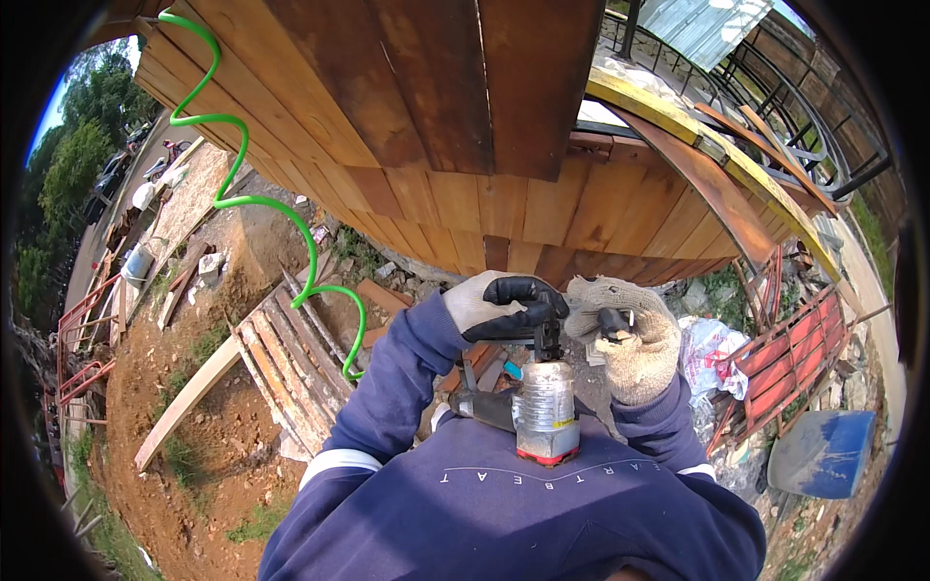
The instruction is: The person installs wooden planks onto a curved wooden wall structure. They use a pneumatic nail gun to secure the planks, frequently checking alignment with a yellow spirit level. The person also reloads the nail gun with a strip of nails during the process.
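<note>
At the far left a slope of red-brown earth fell away below, strewn with loose planks and a slatted wooden pallet. A coiled green air hose ran down from the top left in loops and ended near the left sleeve of the dark blue sweatshirt. Above it all rose a wall of vertical wooden boards, reddish and tan.

The left hand — in a glove with a pale back and black fingers — was curled tight over the top of the nail gun, gripping its black upper part. The gun sat close against the chest, between the two forearms, its shiny cylindrical magazine with a red base pointing toward the body.

Just to the right, the right hand in a worn beige knit glove was closed around a small dark piece at the gun's top; what that piece was could not be told.

Farther right lay a red metal frame and a blue tray among rubble
</note>
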Demonstrator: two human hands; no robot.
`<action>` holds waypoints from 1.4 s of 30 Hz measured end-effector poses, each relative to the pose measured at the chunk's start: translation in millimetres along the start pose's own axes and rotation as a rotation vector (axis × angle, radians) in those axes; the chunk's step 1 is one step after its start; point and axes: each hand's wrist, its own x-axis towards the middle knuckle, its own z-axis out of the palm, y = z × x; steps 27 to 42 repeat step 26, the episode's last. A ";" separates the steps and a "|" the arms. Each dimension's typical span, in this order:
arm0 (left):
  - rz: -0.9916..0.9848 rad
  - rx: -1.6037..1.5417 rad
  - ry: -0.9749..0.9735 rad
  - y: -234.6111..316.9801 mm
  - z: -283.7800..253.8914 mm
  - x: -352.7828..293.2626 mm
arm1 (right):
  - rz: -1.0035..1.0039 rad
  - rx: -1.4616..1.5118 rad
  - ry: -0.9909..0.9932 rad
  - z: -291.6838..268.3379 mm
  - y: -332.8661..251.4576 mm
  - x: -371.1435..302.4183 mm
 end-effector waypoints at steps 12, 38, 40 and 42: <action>0.059 0.058 -0.029 -3.7 -6.0 -0.4 | -0.300 -1.020 -0.496 -35.4 -9.5 26.1; -0.029 0.047 -0.022 3.0 -24.9 -10.1 | -0.315 -1.141 -0.713 -16.4 -10.8 57.2; -0.029 0.047 -0.022 3.0 -24.9 -10.1 | -0.315 -1.141 -0.713 -16.4 -10.8 57.2; -0.029 0.047 -0.022 3.0 -24.9 -10.1 | -0.315 -1.141 -0.713 -16.4 -10.8 57.2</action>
